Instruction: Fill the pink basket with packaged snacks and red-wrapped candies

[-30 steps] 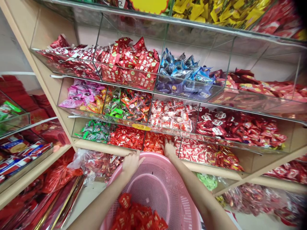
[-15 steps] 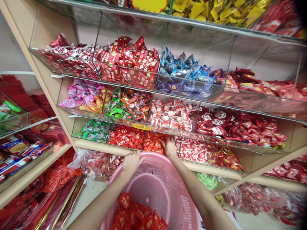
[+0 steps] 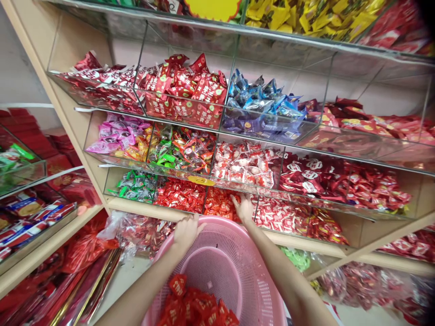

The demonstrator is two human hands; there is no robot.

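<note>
My left hand [image 3: 185, 230] grips the far rim of a pink plastic basket [image 3: 231, 253], fingers curled over the edge. Red wrapped candies [image 3: 193, 308] lie in the basket's near part. My right hand [image 3: 244, 207] reaches over the rim into the lowest clear bin of red candies [image 3: 220, 203]. Its fingers are bent down among the wrappers, and whether they hold any is hidden.
Clear acrylic bins [image 3: 190, 102] on wooden shelves hold red, blue [image 3: 261, 104], pink [image 3: 115, 136], green [image 3: 136, 185] and white-red candies [image 3: 244, 163]. A yellow price tag [image 3: 201, 181] sits on a bin front. Bagged goods [image 3: 84, 249] lie on the lower left.
My right hand has shifted slightly right and deeper into the red candy bin. My left hand stays on the basket rim.
</note>
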